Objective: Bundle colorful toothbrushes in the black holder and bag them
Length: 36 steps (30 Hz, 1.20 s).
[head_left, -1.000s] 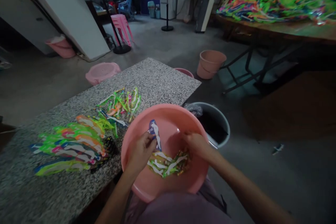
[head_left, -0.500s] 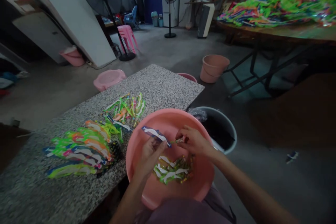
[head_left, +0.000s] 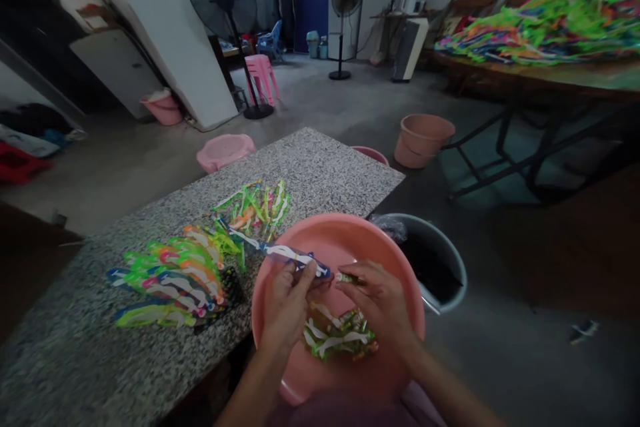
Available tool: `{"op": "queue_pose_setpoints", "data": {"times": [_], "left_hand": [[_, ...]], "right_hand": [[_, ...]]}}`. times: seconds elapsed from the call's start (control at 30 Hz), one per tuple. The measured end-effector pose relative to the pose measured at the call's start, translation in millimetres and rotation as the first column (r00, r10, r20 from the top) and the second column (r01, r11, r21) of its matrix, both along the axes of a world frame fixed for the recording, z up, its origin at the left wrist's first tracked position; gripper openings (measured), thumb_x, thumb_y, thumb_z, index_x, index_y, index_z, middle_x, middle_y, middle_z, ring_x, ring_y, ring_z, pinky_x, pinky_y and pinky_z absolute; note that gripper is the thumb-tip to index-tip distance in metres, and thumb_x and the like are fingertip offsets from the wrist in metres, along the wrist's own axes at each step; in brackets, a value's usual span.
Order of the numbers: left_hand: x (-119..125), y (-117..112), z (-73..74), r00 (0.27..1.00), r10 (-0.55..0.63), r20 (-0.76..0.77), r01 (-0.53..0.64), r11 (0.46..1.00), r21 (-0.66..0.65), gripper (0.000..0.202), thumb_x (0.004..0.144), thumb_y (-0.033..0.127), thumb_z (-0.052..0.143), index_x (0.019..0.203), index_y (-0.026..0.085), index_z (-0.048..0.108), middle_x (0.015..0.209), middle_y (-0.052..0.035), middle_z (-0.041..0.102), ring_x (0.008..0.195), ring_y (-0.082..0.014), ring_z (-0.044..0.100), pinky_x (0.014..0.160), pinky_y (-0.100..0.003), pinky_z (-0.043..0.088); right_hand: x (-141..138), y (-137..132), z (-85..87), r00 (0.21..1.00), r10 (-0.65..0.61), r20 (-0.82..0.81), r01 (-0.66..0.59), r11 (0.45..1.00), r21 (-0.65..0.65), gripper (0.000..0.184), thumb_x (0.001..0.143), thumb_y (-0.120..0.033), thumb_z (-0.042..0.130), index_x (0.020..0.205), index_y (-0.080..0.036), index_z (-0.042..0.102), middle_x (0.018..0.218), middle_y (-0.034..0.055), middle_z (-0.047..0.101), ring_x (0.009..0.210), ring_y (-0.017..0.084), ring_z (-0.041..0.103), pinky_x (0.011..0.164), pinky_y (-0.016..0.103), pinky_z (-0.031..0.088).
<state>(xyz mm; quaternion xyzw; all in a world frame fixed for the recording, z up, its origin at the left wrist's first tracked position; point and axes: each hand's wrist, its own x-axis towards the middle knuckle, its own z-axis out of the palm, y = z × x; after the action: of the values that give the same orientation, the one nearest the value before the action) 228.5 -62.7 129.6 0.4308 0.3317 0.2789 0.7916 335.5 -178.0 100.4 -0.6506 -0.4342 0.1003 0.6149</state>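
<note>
My left hand (head_left: 287, 297) is closed on a blue plastic strip with a white wavy band (head_left: 291, 253), held over the pink basin (head_left: 320, 230). Facing it, my right hand (head_left: 383, 293) pinches a small pale, patterned piece (head_left: 344, 277) between thumb and fingers. Its exact kind is unclear. A narrow gap seems to separate the piece from the strip's near end. Below both hands, green strips with white wavy bands (head_left: 345, 342) lie in the basin, partly covered by the right hand.
Bundled coloured strips (head_left: 170, 273) and a looser pile (head_left: 255, 207) lie on the speckled stone table (head_left: 320, 163). A grey bucket (head_left: 463, 267) with dark contents stands right of the basin. Beyond are a pink bucket (head_left: 423, 140), pink stool (head_left: 225, 150) and heaped round table (head_left: 530, 77).
The view has swung, shifting the scene rightward and slightly down. My right hand has turned, so the small piece now points at the strip's end. Both hands keep their hold.
</note>
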Motion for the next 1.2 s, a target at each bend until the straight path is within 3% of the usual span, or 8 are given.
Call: {"op": "queue_pose_setpoints", "data": {"times": [0.13, 0.27, 0.8, 0.93, 1.1, 1.2], "left_hand": [[0, -4, 0.6, 1.0, -0.017, -0.011, 0.017, 1.0, -0.002, 0.037, 0.061, 0.038, 0.083, 0.081, 0.015, 0.062, 0.076, -0.0012, 0.07, 0.066, -0.0141, 0.067, 0.065, -0.025, 0.056], [-1, -5, 1.4, 1.0, -0.004, -0.019, 0.005, 1.0, 0.023, 0.038, 0.062, 0.039, 0.082, 0.083, 0.014, 0.061, 0.077, -0.0017, 0.07, 0.067, -0.0142, 0.067, 0.065, -0.025, 0.056], [3, -5, -2.2, 1.0, -0.028, 0.007, 0.027, 0.996, 0.082, 0.031, 0.067, 0.038, 0.079, 0.08, 0.016, 0.061, 0.074, 0.0002, 0.068, 0.067, -0.0131, 0.065, 0.066, -0.025, 0.054], [3, -6, -4.4, 0.999, -0.029, 0.014, 0.028, 0.996, 0.08, 0.03, 0.068, 0.037, 0.078, 0.081, 0.016, 0.06, 0.074, 0.0, 0.068, 0.067, -0.0133, 0.065, 0.067, -0.026, 0.055], [-1, -4, -6.7, 1.0, -0.005, 0.029, -0.001, 0.98, 0.197, 0.026, 0.074, 0.037, 0.074, 0.083, 0.016, 0.062, 0.08, -0.0024, 0.068, 0.074, -0.0146, 0.065, 0.073, -0.028, 0.055], [-5, 7, -3.6, 1.0, 0.02, -0.009, -0.016, 0.959, 0.285, 0.024, 0.075, 0.035, 0.073, 0.086, 0.016, 0.064, 0.081, -0.0008, 0.068, 0.076, -0.0117, 0.063, 0.075, -0.023, 0.051]], "right_hand": [[-6, 4, 2.0, 0.997, -0.026, -0.076, 0.033, 0.995, 0.094, 0.011, 0.08, -0.029, 0.073, 0.089, -0.024, 0.071, 0.084, 0.0039, 0.066, 0.079, 0.017, 0.063, 0.066, 0.027, 0.052], [-7, 8, 3.4, 0.994, -0.037, -0.1, 0.046, 0.995, 0.09, 0.01, 0.077, -0.029, 0.075, 0.082, -0.022, 0.07, 0.082, 0.004, 0.065, 0.076, 0.016, 0.063, 0.058, 0.024, 0.05], [-4, 9, -1.7, 0.985, 0.028, -0.168, 0.002, 0.985, 0.172, 0.011, 0.075, -0.023, 0.077, 0.084, -0.022, 0.072, 0.08, 0.0026, 0.066, 0.074, 0.015, 0.064, 0.059, 0.023, 0.051], [-2, 8, -1.5, 0.995, 0.024, -0.096, -0.011, 0.991, 0.135, 0.008, 0.075, -0.022, 0.076, 0.082, -0.023, 0.072, 0.078, 0.0015, 0.065, 0.071, 0.013, 0.062, 0.058, 0.022, 0.05], [-2, 7, 1.1, 0.998, 0.041, -0.038, -0.036, 0.993, 0.11, 0.006, 0.077, -0.025, 0.075, 0.082, -0.023, 0.074, 0.077, 0.0019, 0.065, 0.07, 0.014, 0.062, 0.058, 0.022, 0.05], [-3, 14, 3.6, 0.991, 0.08, -0.11, -0.072, 0.994, 0.076, 0.018, 0.075, -0.028, 0.077, 0.093, -0.024, 0.074, 0.083, 0.0027, 0.069, 0.073, 0.014, 0.063, 0.06, 0.023, 0.05]]}}
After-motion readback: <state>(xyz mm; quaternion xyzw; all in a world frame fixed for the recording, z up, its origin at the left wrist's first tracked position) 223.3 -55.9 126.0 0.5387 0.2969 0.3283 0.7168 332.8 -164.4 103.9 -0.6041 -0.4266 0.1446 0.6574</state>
